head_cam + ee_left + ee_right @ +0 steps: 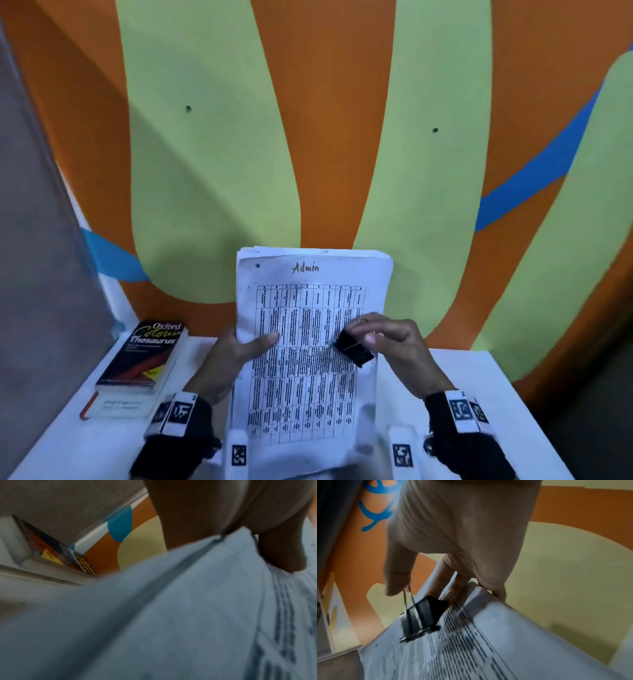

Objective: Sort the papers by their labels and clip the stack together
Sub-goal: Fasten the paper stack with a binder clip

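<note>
A stack of printed papers [308,359] stands upright over the white table [479,383]; its top sheet is headed "Admin" above a table of text. My left hand [253,346] grips the stack's left edge, thumb on the front and fingers hidden behind. My right hand [363,334] pinches a black binder clip [352,349] against the sheet near the right edge. In the right wrist view the thumb presses the wire handle of the binder clip [426,614], and the other fingers [458,582] reach behind the papers [471,649]. The left wrist view shows my thumb [281,551] on the paper [171,615].
A dark Oxford Colour Thesaurus [147,356] lies on top of a second book [116,407] at the table's left. An orange, green and blue painted wall [325,137] stands right behind the table. A grey panel [34,274] closes off the left side.
</note>
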{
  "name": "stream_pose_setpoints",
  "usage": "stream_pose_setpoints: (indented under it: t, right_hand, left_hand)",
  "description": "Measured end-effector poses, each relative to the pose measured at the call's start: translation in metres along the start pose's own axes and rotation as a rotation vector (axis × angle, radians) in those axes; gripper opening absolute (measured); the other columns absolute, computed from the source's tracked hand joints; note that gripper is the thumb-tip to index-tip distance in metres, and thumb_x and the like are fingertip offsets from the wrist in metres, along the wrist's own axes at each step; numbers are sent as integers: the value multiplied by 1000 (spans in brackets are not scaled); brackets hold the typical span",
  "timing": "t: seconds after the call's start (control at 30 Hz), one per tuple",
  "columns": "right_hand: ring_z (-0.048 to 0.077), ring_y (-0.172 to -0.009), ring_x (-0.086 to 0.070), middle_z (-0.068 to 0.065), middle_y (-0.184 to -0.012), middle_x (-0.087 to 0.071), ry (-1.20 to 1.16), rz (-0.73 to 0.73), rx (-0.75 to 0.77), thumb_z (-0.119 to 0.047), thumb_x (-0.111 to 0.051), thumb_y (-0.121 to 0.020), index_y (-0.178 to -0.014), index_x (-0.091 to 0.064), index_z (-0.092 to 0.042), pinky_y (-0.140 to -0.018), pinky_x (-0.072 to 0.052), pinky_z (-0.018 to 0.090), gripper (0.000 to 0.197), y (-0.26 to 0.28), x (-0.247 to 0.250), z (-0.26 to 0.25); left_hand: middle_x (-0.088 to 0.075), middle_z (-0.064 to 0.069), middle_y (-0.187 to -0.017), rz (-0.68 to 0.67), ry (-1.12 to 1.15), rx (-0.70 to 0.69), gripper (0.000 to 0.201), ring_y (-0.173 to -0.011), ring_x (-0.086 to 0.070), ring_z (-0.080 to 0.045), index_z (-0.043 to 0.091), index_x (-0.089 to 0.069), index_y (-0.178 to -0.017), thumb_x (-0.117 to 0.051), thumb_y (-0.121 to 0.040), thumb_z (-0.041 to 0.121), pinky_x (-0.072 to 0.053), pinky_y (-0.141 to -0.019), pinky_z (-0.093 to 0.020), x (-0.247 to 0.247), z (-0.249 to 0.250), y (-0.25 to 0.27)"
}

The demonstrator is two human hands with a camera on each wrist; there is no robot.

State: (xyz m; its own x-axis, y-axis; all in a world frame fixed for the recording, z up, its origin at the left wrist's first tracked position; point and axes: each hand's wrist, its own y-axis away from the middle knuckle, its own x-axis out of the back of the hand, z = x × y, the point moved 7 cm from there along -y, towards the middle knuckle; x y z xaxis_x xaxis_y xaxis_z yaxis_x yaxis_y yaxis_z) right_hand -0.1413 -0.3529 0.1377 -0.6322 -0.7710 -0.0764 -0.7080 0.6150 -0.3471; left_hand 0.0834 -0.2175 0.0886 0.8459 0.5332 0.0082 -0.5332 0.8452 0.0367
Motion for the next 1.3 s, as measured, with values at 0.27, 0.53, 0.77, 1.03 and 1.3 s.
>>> stream_pose_setpoints:
  t: [0.27,0.53,0.77,1.03,1.3]
  right_hand:
    - [21,-102,-61,-6,-99,-72,487,150,243,-47,-77,-71,-88,-79,-24,-92,-45,32,29,11,8,-9]
    - [10,-103,-63,-11,-109,-68,611,171,323,-40,-76,-75,-86,-78,-18,-97,-40,41,24,27,8,9]
    - [12,-100,-66,0,-112,-68,727,219,527,-30,-78,-74,-86,-77,-14,-105,-31,47,20,24,-4,-27]
    - [34,-114,-56,9,-109,-71,227,265,292,-39,-78,-73,-81,-78,-13,-94,-43,59,27,27,25,-8]
    - [35,-110,-57,8,-108,-71,365,245,422,-34,-78,-75,-84,-78,-11,-91,-42,59,24,17,20,-42]
  left_hand:
    - [-53,-17,-89,188,-153,-250,33,-65,-68,-23,9,-68,-74,-77,-74,40,-54,-73,-41,-26,26,10]
    - [-74,18,-96,238,-24,-490,28,-90,-70,-4,13,-69,-98,-72,-76,-3,-52,-78,-16,-34,59,21]
    - [-74,17,-90,342,-122,-700,28,-84,-69,0,4,-68,-105,-74,-78,12,-53,-73,-16,-46,100,31]
    - [-75,5,-96,94,56,-370,53,-88,-71,-15,20,-68,-97,-80,-58,55,-58,-76,-29,-33,56,10]
    - [-66,-10,-86,110,-13,-399,68,-77,-63,-24,4,-64,-96,-69,-67,65,-57,-77,-28,-26,70,-1]
